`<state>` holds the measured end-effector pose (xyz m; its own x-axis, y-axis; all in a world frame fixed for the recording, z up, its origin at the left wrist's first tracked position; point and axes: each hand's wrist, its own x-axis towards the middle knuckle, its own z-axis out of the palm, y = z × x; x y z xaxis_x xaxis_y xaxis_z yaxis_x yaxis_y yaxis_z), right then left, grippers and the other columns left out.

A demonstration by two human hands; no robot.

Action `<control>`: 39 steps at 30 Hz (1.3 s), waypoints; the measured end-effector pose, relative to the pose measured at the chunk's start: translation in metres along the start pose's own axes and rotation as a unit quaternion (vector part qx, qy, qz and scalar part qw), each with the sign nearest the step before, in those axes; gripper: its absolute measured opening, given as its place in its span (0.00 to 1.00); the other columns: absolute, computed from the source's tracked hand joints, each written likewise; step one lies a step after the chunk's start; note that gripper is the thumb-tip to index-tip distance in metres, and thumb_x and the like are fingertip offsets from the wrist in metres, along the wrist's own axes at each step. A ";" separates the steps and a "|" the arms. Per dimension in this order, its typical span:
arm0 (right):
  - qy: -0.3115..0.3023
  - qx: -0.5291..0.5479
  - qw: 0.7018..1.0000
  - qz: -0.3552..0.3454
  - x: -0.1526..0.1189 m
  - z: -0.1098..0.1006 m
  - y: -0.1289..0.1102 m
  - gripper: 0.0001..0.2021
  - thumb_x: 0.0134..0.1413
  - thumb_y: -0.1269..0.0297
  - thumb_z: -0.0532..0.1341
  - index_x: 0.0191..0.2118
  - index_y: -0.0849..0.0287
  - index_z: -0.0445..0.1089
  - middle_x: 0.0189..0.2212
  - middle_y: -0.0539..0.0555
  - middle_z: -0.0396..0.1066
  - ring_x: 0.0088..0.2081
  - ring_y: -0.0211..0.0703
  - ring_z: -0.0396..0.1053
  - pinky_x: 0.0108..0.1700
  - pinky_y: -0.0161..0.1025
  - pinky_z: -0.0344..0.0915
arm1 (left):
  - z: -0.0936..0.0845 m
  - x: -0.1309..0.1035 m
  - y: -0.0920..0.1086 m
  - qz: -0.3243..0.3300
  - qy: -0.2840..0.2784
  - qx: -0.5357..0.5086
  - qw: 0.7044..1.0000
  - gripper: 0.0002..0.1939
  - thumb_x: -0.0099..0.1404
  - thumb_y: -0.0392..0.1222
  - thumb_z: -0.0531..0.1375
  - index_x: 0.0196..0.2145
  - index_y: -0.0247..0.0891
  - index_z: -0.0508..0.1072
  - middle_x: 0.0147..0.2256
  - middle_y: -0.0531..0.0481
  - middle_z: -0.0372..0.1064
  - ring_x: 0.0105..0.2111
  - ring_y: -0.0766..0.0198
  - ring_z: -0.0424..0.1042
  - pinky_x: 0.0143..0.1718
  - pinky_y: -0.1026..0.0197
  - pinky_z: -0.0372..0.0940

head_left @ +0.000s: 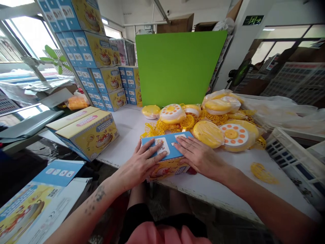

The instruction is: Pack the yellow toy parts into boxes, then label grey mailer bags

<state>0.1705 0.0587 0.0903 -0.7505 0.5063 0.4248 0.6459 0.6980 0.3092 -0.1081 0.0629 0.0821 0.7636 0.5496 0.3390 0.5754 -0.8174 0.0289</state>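
Pink fabric top (167,234) showed lowest. Beyond it, left hand (142,162) and right hand (200,154) lay, fingers spread, on blue upper face of blue-and-yellow printed cardboard box (170,154) at near edge of white table (231,176). Round yellow plastic pieces (208,133) in clear wrap lay just beyond box; two similar boxes (93,134) stood on left.

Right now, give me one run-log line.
left hand: on blue-topped box; right hand: same box; box: on table; yellow items: beyond box

on pillar (235,51): green pictogram exit sign (253,20). on white carton panel (72,197): apparent ce mark. on handled box (166,166): print illegible.
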 end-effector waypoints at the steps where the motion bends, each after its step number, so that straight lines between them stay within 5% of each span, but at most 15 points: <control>1: 0.024 -0.002 1.000 0.020 -0.003 0.004 -0.004 0.23 0.62 0.66 0.57 0.61 0.68 0.61 0.60 0.67 0.62 0.61 0.56 0.61 0.60 0.55 0.63 | -0.001 0.001 0.003 -0.007 0.007 0.007 1.000 0.24 0.71 0.38 0.48 0.64 0.48 0.56 0.65 0.47 0.51 0.66 0.46 0.46 0.62 0.30 0.44; 6: 0.135 0.014 0.981 0.140 -0.016 0.022 -0.029 0.28 0.63 0.69 0.55 0.67 0.58 0.50 0.58 0.61 0.66 0.61 0.52 0.62 0.60 0.54 0.62 | -0.005 0.015 0.032 -0.052 0.080 0.066 0.993 0.17 0.71 0.41 0.51 0.54 0.43 0.69 0.57 0.47 0.66 0.59 0.51 0.61 0.63 0.29 0.37; 12: 0.181 0.126 0.954 0.204 -0.029 0.017 -0.040 0.25 0.62 0.71 0.54 0.64 0.53 0.55 0.59 0.58 0.65 0.62 0.50 0.60 0.62 0.56 0.60 | 0.009 0.031 0.047 -0.011 0.099 0.083 0.992 0.18 0.66 0.36 0.56 0.53 0.33 0.69 0.53 0.39 0.69 0.55 0.47 0.65 0.57 0.41 0.64; 16: 0.272 0.191 0.829 0.449 -0.065 0.044 -0.047 0.21 0.62 0.64 0.56 0.59 0.54 0.59 0.56 0.62 0.65 0.58 0.52 0.63 0.58 0.57 0.64 | 0.020 0.032 0.041 -0.021 0.134 0.084 0.987 0.19 0.66 0.35 0.54 0.54 0.31 0.69 0.53 0.36 0.68 0.55 0.43 0.64 0.55 0.37 0.64; 19: 0.244 0.256 0.756 0.551 -0.094 0.083 -0.056 0.26 0.60 0.56 0.58 0.61 0.59 0.55 0.58 0.65 0.62 0.59 0.54 0.62 0.58 0.59 0.62 | 0.021 0.035 0.047 -0.027 0.146 0.099 0.984 0.19 0.65 0.32 0.52 0.52 0.29 0.70 0.52 0.35 0.69 0.54 0.42 0.66 0.54 0.36 0.64; 22: 0.200 0.308 0.742 0.561 -0.107 0.119 -0.065 0.33 0.56 0.51 0.61 0.62 0.62 0.54 0.58 0.68 0.61 0.59 0.56 0.62 0.57 0.59 0.63 | 0.021 0.038 0.055 -0.044 0.154 0.108 0.981 0.18 0.65 0.31 0.52 0.52 0.30 0.71 0.52 0.37 0.70 0.53 0.44 0.67 0.55 0.37 0.64; 26: 0.219 0.307 0.730 0.570 -0.107 0.138 -0.062 0.26 0.57 0.52 0.59 0.56 0.62 0.61 0.51 0.66 0.68 0.51 0.54 0.68 0.52 0.56 0.67 | 0.022 0.037 0.057 -0.047 0.151 0.106 0.982 0.18 0.67 0.33 0.52 0.52 0.31 0.70 0.52 0.38 0.69 0.54 0.45 0.66 0.56 0.38 0.63; 34: 0.199 0.393 0.710 0.549 -0.114 0.113 -0.026 0.19 0.58 0.53 0.56 0.50 0.59 0.68 0.48 0.60 0.73 0.50 0.50 0.69 0.55 0.52 0.64 | 0.021 0.035 0.056 -0.025 0.162 0.118 0.979 0.20 0.66 0.31 0.48 0.52 0.28 0.70 0.52 0.35 0.69 0.53 0.42 0.66 0.54 0.35 0.64; 39: 0.176 0.396 0.692 0.578 -0.102 0.107 -0.008 0.18 0.58 0.50 0.55 0.35 0.59 0.74 0.35 0.56 0.77 0.40 0.50 0.73 0.46 0.48 0.68 | 0.023 0.035 0.055 -0.013 0.172 0.125 0.977 0.20 0.64 0.29 0.49 0.52 0.27 0.70 0.51 0.34 0.69 0.52 0.41 0.67 0.53 0.35 0.64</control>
<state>0.2268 0.0560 -0.0467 0.3737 0.9004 0.2229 0.4020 0.0594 -0.9137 -0.0428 0.0413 0.0738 0.6287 0.4445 0.6381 0.6802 -0.7120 -0.1742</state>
